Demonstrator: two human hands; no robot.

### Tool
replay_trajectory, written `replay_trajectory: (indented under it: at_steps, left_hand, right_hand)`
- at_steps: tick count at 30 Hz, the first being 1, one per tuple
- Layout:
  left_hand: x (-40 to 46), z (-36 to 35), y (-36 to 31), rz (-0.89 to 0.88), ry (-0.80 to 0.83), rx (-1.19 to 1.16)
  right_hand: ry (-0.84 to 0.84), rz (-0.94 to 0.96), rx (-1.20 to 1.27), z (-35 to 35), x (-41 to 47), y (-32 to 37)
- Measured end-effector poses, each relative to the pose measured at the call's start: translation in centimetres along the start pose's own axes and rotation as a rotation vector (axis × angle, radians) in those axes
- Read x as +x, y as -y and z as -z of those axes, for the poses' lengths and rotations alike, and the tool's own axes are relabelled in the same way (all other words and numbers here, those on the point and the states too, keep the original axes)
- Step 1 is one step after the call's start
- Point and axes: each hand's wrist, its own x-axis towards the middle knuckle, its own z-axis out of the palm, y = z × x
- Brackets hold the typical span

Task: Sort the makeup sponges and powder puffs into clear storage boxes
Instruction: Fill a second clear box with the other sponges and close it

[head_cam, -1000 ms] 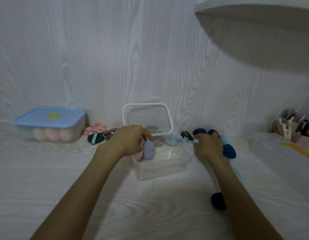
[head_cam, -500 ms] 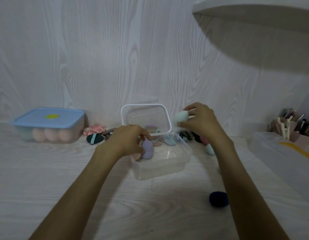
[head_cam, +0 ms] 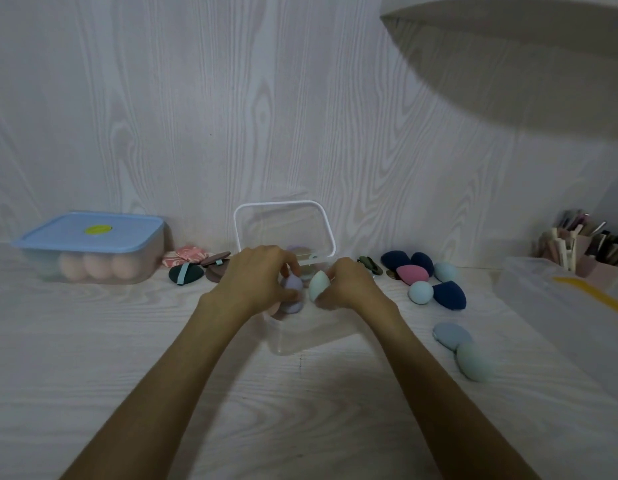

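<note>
Right hand (head_cam: 349,285) — mint sponge (head_cam: 318,285) over box (head_cam: 311,341)

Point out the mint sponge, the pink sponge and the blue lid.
mint sponge (head_cam: 318,285), head view, its rounded side.
pink sponge (head_cam: 411,274), head view, its top face.
blue lid (head_cam: 89,231), head view, its flat top.

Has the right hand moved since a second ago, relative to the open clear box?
Yes. The right hand left the loose sponges right of the clear box, rose, and now holds a mint sponge over it, beside the left hand.
</note>
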Motion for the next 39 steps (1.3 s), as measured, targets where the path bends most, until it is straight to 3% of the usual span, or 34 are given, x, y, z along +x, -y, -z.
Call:
replay_trajectory:
  at_steps: [7,14,19,23,27,33,36,39]
  left_hand:
    - [0.2,-0.4,-0.4,0.019,-0.034,0.039]
    - [0.0,-0.7,0.0,-0.073,0.006,-0.13]
    - [0.3,-0.8,0.2,-0.094,0.061,-0.123]
    - [0.4,-1.0,0.4,-0.064,0.078,-0.095]
    - [0.4,-1.0,0.5,-0.051,0.06,-0.101]
    - [0.5,-0.9,0.7,-0.013,0.063,-0.145]
    - [0.5,-1.1,0.6,-0.018,0.069,-0.152]
    - [0.5,-1.1,0.6,-0.015,0.06,-0.139]
  right_hand:
    - [0.008,0.003,0.145,-0.3,0.2,0.2]
    - [0.115,-0.087,0.306,0.7,0.4,0.0]
    - [0.061,-0.037,0.227,0.5,0.1,0.4]
    - [0.185,-0.04,0.31,5.1,-1.1,-0.1]
    - [-0.046,-0.147,0.301,9.9,-2.7,-4.0]
    - [0.415,-0.6,-0.233,11.0,-6.0,-10.3]
    - [0.498,-0.68,-0.256,10.5,-7.2,-11.3]
    - [0.461,-0.675,-0.121,9.1,-7.4,-11.8]
